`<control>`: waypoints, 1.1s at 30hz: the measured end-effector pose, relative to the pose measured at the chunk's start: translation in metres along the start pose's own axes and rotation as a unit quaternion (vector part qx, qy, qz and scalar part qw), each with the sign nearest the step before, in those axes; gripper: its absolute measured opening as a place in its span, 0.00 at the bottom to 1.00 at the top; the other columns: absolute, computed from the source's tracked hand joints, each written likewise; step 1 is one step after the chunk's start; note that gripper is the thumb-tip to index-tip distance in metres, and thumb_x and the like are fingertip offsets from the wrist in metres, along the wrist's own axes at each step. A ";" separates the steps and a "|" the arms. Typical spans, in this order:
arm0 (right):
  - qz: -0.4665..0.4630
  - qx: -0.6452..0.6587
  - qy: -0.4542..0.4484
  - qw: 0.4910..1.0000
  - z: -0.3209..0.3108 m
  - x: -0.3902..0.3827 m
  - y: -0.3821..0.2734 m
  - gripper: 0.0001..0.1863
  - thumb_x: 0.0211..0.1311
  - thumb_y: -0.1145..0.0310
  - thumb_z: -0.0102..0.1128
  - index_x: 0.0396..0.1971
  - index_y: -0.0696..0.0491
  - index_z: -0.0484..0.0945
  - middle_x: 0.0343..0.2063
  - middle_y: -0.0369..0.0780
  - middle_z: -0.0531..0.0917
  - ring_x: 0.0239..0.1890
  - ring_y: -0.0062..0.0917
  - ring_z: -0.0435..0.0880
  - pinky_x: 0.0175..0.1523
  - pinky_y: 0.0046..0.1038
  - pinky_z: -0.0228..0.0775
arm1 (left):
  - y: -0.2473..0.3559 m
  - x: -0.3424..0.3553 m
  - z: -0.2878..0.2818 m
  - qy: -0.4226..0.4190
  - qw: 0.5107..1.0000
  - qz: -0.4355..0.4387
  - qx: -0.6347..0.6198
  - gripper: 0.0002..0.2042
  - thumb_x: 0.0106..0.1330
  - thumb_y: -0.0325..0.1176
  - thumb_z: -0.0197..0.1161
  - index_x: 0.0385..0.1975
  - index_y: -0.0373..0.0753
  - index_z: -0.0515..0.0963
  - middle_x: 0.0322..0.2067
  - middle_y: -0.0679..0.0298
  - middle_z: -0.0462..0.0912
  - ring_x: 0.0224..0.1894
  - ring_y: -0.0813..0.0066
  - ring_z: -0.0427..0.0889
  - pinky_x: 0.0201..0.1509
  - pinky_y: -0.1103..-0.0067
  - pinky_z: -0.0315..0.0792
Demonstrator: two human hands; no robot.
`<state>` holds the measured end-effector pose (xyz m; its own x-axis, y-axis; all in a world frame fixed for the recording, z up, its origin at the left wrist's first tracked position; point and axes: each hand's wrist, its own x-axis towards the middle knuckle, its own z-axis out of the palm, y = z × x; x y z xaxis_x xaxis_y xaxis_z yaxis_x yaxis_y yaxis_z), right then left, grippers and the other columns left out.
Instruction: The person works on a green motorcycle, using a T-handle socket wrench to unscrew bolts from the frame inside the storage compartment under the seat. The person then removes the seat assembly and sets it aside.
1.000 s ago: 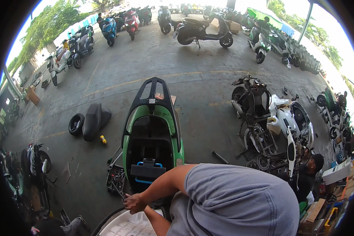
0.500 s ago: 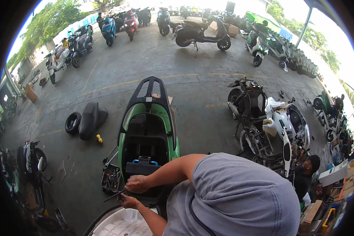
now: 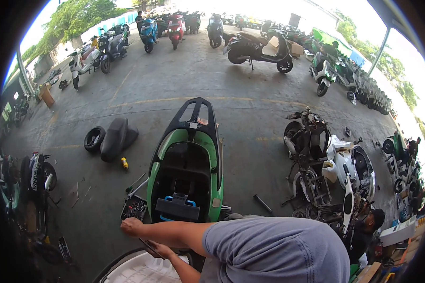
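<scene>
Just off the near end of the green scooter body (image 3: 184, 162), the left hand (image 3: 160, 250) pinches a slim dark tool (image 3: 148, 245). Left of that body, the right hand (image 3: 133, 227) curls beside loose tools (image 3: 137, 208); its grip I cannot tell.

Right hand (image 3: 132, 227) curled, stretched out leftward, left hand (image 3: 161, 250) closed, drawn nearer in

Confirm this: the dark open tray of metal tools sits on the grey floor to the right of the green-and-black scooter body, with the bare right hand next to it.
Wrong side: the head view shows the dark open tray of metal tools left of the green-and-black scooter body, on the grey floor, with the bare right hand next to it.
</scene>
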<state>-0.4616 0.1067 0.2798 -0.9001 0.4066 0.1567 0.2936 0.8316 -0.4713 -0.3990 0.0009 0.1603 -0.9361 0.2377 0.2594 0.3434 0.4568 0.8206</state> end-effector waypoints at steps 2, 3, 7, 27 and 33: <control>-0.030 0.031 -0.031 0.999 -0.018 -0.004 0.027 0.07 0.48 0.72 0.54 0.19 0.59 0.79 0.23 0.46 0.82 0.28 0.37 0.84 0.34 0.34 0.77 | -0.021 0.002 0.000 0.021 0.997 0.048 0.057 0.18 0.64 0.40 0.60 0.37 0.26 0.76 0.37 0.46 0.81 0.37 0.57 0.81 0.44 0.68 0.74; -0.094 0.024 -0.048 0.994 -0.038 -0.006 0.007 0.08 0.49 0.71 0.54 0.24 0.60 0.78 0.25 0.47 0.81 0.31 0.38 0.84 0.36 0.35 0.77 | -0.048 0.018 -0.021 0.059 0.989 0.070 0.116 0.18 0.64 0.40 0.60 0.37 0.26 0.76 0.37 0.46 0.81 0.37 0.57 0.81 0.44 0.68 0.74; -0.212 -0.025 -0.054 0.975 -0.086 -0.100 0.058 0.11 0.50 0.69 0.53 0.33 0.59 0.72 0.25 0.45 0.78 0.32 0.39 0.82 0.39 0.37 0.73 | 0.064 0.004 -0.040 0.076 0.981 -0.134 -0.119 0.18 0.65 0.38 0.59 0.40 0.24 0.76 0.37 0.48 0.81 0.39 0.57 0.80 0.48 0.68 0.72; -0.244 -0.040 -0.095 0.964 -0.078 -0.081 0.044 0.14 0.53 0.69 0.52 0.38 0.60 0.72 0.27 0.47 0.79 0.34 0.35 0.83 0.37 0.35 0.74 | 0.062 0.014 -0.055 0.108 0.964 -0.164 -0.179 0.18 0.62 0.38 0.64 0.35 0.23 0.77 0.37 0.48 0.81 0.39 0.58 0.80 0.46 0.69 0.72; -0.252 -0.142 -0.123 0.949 0.008 -0.112 -0.013 0.11 0.56 0.64 0.52 0.36 0.54 0.73 0.37 0.43 0.80 0.43 0.36 0.80 0.45 0.36 0.70 | 0.024 0.015 -0.044 0.038 0.985 -0.101 -0.133 0.15 0.64 0.36 0.60 0.38 0.26 0.77 0.36 0.50 0.81 0.38 0.59 0.80 0.46 0.70 0.72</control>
<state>-0.3670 0.0476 0.2614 -0.9870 -0.1417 0.0758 -0.1509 0.9796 -0.1324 -0.4083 -0.0219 0.2061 -0.9896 0.0959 0.1068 0.1275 0.2451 0.9611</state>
